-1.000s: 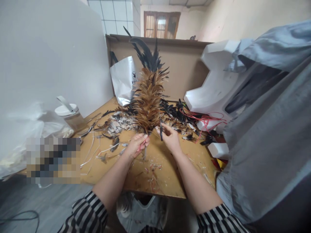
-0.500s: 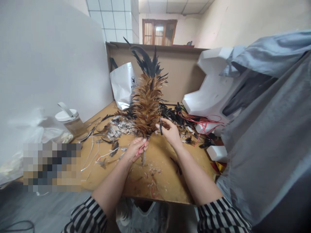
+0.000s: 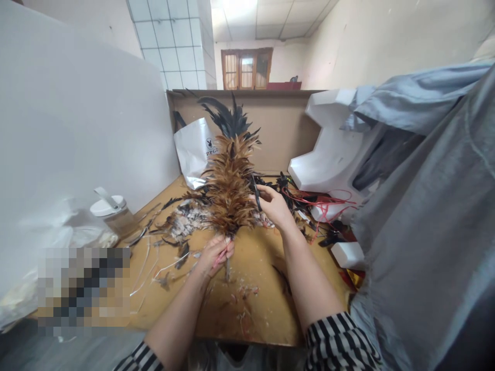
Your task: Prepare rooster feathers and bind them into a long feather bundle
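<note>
Holding, left hand (image 3: 217, 255): the fingers were closed around the lower stem of the feather duster (image 3: 230, 188), with pink cord (image 3: 221, 257) bunched in the grasp.
Holding, right hand (image 3: 274, 206): the fingers were curled on black scissors (image 3: 258, 198), just beside the duster's plumes; blade contact could not be determined.
Feather duster position: it stood roughly upright over the table (image 3: 263, 278), black plumes above brown.
Table, right: red cord (image 3: 328, 202) lay looped near white foam (image 3: 323, 162).
Table, rear: a silver bag (image 3: 190, 154) leaned near the cardboard panel (image 3: 284, 131).
</note>
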### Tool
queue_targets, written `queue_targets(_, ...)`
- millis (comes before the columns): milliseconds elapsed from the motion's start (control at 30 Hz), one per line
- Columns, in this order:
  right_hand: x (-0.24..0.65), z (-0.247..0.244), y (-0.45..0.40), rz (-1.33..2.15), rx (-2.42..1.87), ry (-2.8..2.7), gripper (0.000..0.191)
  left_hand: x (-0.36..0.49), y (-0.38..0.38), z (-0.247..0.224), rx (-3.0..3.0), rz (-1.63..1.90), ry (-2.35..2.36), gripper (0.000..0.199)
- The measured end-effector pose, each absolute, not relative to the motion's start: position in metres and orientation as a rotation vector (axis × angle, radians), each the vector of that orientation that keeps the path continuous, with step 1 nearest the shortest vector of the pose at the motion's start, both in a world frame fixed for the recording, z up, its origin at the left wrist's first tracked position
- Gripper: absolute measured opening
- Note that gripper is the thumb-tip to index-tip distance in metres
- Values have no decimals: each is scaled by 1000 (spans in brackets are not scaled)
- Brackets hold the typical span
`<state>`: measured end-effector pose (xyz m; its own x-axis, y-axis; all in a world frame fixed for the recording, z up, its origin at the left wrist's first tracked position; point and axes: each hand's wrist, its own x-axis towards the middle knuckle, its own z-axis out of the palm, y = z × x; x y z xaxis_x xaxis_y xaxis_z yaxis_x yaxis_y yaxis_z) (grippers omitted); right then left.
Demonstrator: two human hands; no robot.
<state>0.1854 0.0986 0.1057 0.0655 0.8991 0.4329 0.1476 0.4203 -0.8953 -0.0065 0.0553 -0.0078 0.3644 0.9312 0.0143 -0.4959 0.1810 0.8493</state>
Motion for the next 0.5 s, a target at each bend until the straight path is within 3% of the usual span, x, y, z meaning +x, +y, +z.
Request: queue_targets(500,208,125,87,554,-1034,-1215,45,-5,49,-18,1033,910,623,36)
